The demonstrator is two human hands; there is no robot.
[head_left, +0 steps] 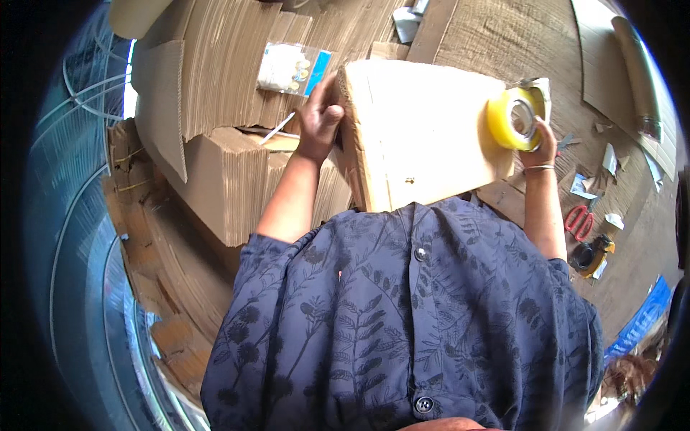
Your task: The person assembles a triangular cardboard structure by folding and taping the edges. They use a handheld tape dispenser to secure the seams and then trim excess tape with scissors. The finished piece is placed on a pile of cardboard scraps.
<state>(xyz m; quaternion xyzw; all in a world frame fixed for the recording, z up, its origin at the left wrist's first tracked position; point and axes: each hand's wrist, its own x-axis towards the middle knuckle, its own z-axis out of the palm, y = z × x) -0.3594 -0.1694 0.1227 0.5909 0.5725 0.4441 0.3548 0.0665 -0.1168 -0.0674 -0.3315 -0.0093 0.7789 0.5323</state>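
Observation:
A pale cardboard box [424, 133] is in front of my chest, its near edge close to my shirt. My left hand [321, 122] grips its left side, with the thumb at the edge and the fingers partly hidden. In my right hand [542, 149] is a roll of yellow packing tape [507, 123], held at the box's right end. The fingers curl around the roll's outer side, and its round core faces partly toward me. Whether a strip of tape is stuck to the box, I cannot tell.
Stacked flat cardboard [215, 179] fills the left side, with a clear plastic packet [293, 70] on top. On the right lie red-handled scissors [579, 221], a black-and-yellow tool [592, 256] and paper scraps [609, 159]. A cardboard tube [637, 75] lies at the far right.

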